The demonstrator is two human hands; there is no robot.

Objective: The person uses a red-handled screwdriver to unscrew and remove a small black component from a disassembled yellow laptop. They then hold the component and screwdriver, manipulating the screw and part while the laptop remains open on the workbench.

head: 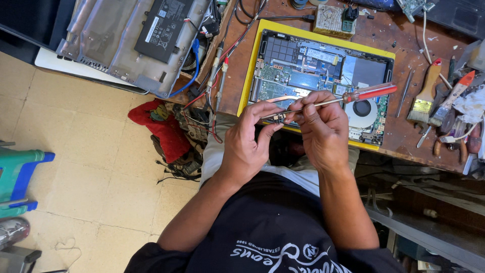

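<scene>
Open laptop (pixel 323 71) on workbench (pixel 399 136), brushes (pixel 434 93) right

The open laptop (pixel 318 76) is filling the desk's middle. Brushes (pixel 429 96) are crowding the right side, wires (pixel 217 81) are blocking the left. Bare wood (pixel 399 129) is showing between laptop and brushes.

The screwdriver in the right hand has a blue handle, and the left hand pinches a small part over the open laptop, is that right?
Not quite: the head view shows the screwdriver has a red handle, not blue. The rest holds: the right hand holds it, and the left hand pinches a small part over the near edge of the open laptop.
</scene>
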